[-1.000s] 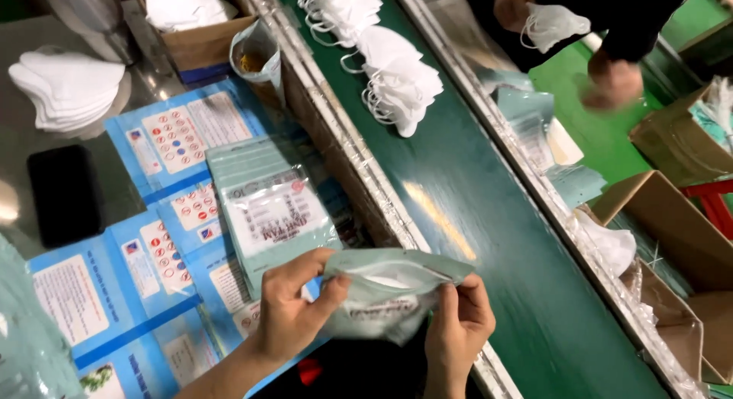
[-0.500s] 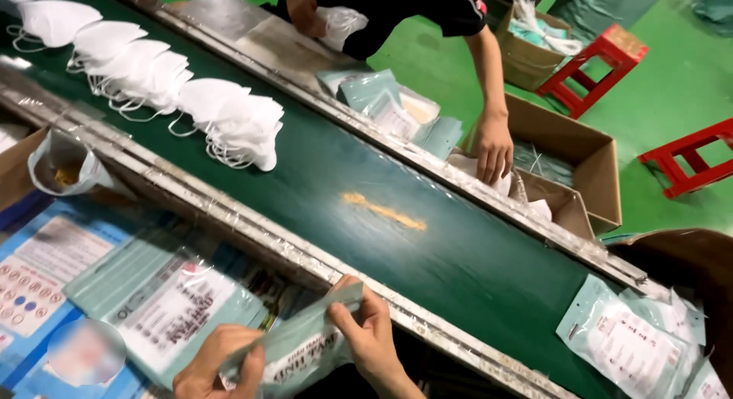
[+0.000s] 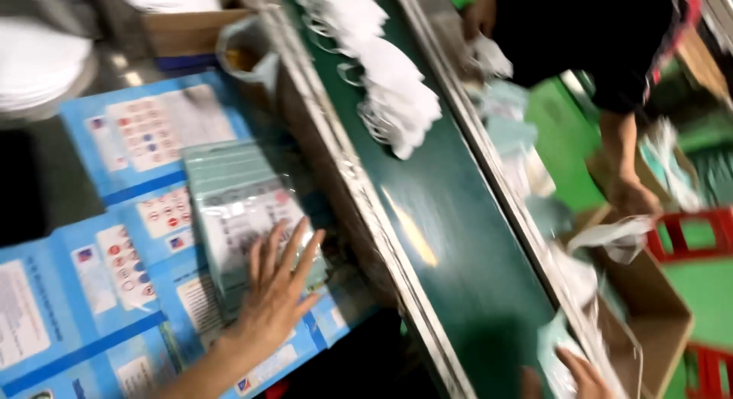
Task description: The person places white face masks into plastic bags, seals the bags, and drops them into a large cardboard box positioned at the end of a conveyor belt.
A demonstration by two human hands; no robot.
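The left hand lies flat, fingers spread and released, on the near end of a stack of pale green packets in clear printed wrap. The stack sits on the worktop, on top of blue printed sheets that cover much of the near left area. Nothing is gripped; the palm only presses on the top packet.

The right hand shows only in part at the near right edge of the picture, across the belt, touching a pale packet there. The picture is too blurred to tell whether it is grasping or merely resting on it.

Between the two hands runs a dark green conveyor belt with metal side rails, going from near right to far left. A heap of white masks lies on the far part of the belt, well apart from both hands. A yellowish smear marks the belt near its middle.

Far left on the worktop there is a pile of white masks, a cardboard box and a small clear bag beside the rail. A dark flat thing lies at the left edge.

On the right of the belt another person in a dark top reaches down with one hand toward an open cardboard box, with more pale packets strewn along the rail. Red stools stand on the green floor.
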